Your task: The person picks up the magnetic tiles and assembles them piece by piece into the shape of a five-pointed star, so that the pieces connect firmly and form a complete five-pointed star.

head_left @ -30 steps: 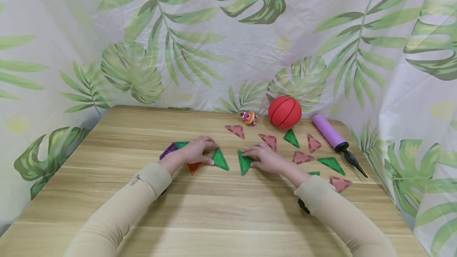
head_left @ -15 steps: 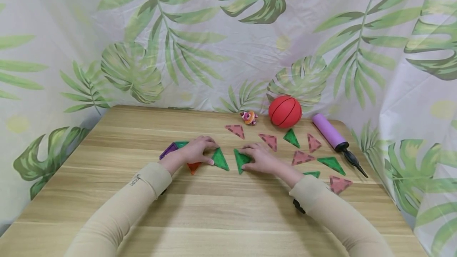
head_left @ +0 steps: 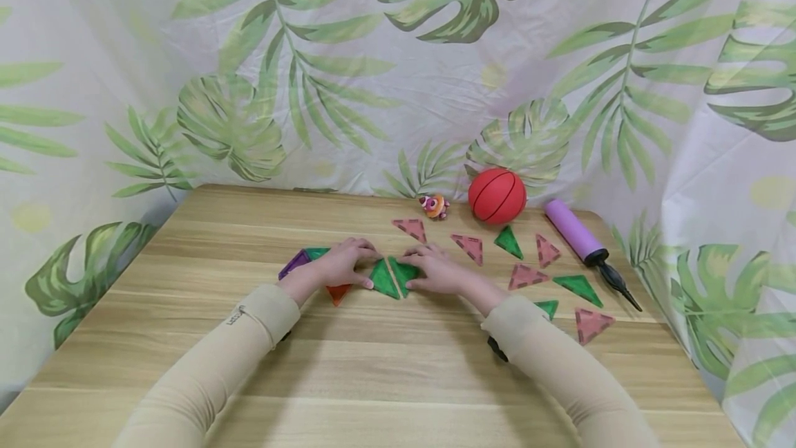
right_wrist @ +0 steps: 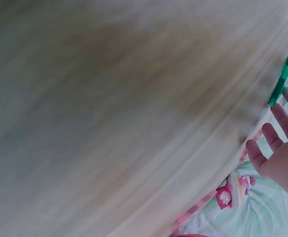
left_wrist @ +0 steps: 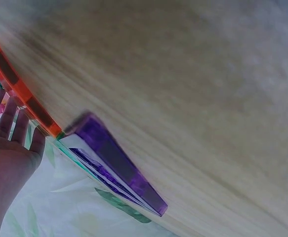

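My left hand (head_left: 338, 265) bends over a flat green triangular magnetic tile (head_left: 383, 280), thumb and fingertips at its left side. Under and beside that hand lie an orange tile (head_left: 338, 294), a teal tile (head_left: 317, 252) and a purple tile (head_left: 294, 263), partly covered. In the left wrist view the orange and purple tiles show edge-on near the fingers. My right hand (head_left: 438, 269) pinches a second green triangular tile (head_left: 405, 273) between thumb and fingers, its right part hidden. A narrow slit separates the two green tiles, their long sides facing each other.
Several pink triangular tiles (head_left: 468, 248) and several green ones (head_left: 577, 289) lie scattered on the wooden table (head_left: 373, 379) to the right. Behind them are a small figurine (head_left: 434, 207), a red ball (head_left: 497, 196) and a purple hand pump (head_left: 575, 230). A leaf-print cloth (head_left: 348, 88) hangs behind.
My right hand has slid its green tile leftward until it lies close beside the other green tile. The left hand has stayed in place.
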{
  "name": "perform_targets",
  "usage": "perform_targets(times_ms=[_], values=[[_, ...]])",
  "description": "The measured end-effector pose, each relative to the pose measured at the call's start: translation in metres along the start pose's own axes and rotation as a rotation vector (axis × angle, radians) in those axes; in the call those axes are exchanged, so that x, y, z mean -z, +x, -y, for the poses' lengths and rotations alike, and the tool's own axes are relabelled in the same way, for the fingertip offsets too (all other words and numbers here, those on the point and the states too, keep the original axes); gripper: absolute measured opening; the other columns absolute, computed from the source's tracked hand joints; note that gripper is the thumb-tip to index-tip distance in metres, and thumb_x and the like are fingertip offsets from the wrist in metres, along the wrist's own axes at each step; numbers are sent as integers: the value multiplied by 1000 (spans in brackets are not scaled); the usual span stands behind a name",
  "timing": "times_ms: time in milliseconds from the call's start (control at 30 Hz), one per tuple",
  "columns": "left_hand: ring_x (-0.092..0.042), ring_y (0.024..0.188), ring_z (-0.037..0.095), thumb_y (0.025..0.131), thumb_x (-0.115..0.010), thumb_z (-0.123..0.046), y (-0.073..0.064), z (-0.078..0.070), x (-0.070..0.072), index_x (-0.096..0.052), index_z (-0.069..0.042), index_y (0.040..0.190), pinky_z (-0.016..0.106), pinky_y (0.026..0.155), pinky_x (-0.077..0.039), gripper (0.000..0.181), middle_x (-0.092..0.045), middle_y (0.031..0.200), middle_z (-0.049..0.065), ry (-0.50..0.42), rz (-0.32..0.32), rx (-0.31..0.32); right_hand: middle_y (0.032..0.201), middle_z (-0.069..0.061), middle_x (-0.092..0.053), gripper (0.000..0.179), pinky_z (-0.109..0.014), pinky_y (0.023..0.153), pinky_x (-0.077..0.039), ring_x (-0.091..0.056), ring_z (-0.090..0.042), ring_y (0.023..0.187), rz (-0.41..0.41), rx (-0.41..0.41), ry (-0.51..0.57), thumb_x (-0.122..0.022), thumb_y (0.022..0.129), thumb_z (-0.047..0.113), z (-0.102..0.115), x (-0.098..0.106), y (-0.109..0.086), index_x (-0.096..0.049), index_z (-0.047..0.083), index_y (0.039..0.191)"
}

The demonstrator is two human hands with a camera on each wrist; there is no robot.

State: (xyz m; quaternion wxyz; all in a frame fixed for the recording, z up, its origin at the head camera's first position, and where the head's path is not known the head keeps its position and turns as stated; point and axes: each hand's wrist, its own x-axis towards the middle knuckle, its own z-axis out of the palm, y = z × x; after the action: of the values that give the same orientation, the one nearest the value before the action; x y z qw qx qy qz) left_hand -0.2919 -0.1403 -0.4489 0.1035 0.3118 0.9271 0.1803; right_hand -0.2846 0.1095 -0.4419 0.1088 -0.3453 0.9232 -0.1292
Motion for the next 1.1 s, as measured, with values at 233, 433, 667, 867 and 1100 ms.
perform_targets(times_ms=[233, 433, 667, 867, 1100], values=[[-40, 124, 30, 81, -72, -40, -1, -1, 1, -53, -15, 135, 56, 102, -31, 63, -48, 134, 9, 5, 1, -1, 141, -9, -42, 55, -60, 102, -27, -30, -32, 131, 3, 9, 22, -65, 89, 35, 0, -2, 9, -49, 18, 139], [-42, 123, 31, 81, -72, -39, -3, -1, 2, -54, -12, 134, 55, 101, -32, 63, -49, 133, 10, 13, -11, -31, 141, -12, -43, 51, -58, 103, -28, -33, -35, 132, -86, 18, 56, -62, 91, 34, -14, 0, 15, -51, 14, 136], [-42, 124, 32, 81, -72, -38, -2, -2, 2, -53, -12, 135, 55, 103, -30, 62, -48, 134, 10, 8, -2, -31, 147, -11, -38, 55, -58, 109, -21, -27, -36, 136, -155, -127, 20, -59, 92, 37, -31, 2, 18, -46, 15, 141], [-40, 126, 31, 82, -71, -39, -2, -1, 1, -52, -13, 136, 54, 104, -30, 63, -47, 135, 9, 14, 7, -19, 148, -9, -37, 57, -59, 107, -23, -28, -37, 136, -114, -162, -8, -57, 93, 39, -35, 2, 12, -44, 15, 142], [-40, 126, 31, 82, -71, -40, 0, 1, 1, -52, -13, 136, 54, 104, -30, 64, -47, 135, 9, 26, 12, -26, 146, -12, -39, 56, -58, 107, -25, -31, -37, 135, -81, -146, -35, -59, 93, 35, -36, 8, -5, -45, 13, 141]])
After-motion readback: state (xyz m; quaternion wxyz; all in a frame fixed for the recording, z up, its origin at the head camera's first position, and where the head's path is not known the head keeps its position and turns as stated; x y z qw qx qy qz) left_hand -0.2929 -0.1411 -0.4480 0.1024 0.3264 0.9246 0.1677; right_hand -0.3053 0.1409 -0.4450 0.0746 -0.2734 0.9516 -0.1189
